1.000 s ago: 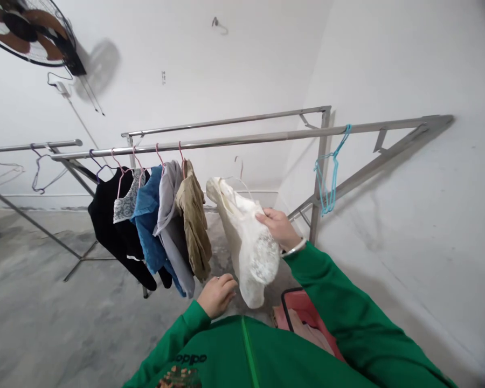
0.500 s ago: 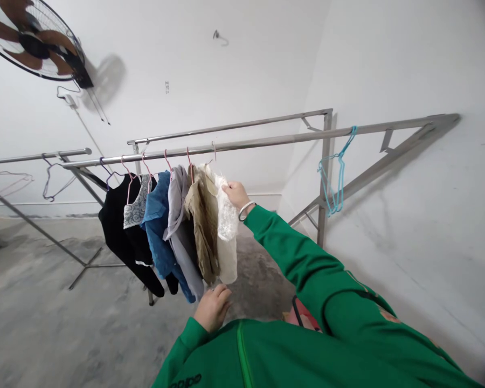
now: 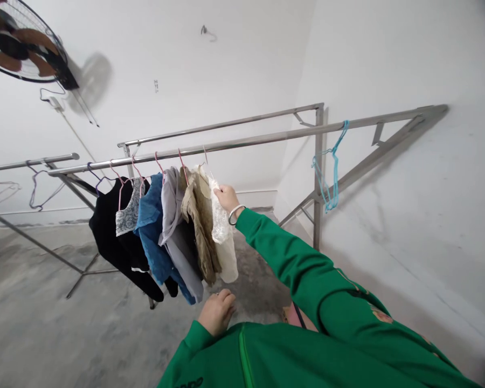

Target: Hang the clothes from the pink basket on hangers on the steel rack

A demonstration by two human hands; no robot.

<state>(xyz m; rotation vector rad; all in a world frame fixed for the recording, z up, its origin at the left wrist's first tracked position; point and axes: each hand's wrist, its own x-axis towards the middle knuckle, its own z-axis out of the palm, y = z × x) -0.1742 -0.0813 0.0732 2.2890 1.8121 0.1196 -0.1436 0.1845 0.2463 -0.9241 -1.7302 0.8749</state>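
Note:
My right hand (image 3: 227, 198), with a white bangle at the wrist, pinches the shoulder of a white lace top (image 3: 221, 229). The top hangs from a pale hanger (image 3: 206, 155) on the metal rail (image 3: 258, 139), at the right end of a row of clothes. Just left of it hangs a khaki jacket (image 3: 202, 237). Low in front of my body, below the hems, my left hand (image 3: 217, 312) is closed with its fingers curled together. Nothing shows in it, and it is apart from the clothes.
A grey shirt (image 3: 171, 202), a blue shirt (image 3: 149, 215), a grey-patterned black top (image 3: 127, 214) and a black garment (image 3: 107, 215) hang farther left. Light-blue hangers (image 3: 333, 172) hang on the right. A wall fan (image 3: 12, 46) is at upper left, with another rack (image 3: 28, 163) below it.
The view has shifted a little, so the rack and clothes sit slightly farther left. My right hand keeps its grip on the white lace top; my left hand stays low.

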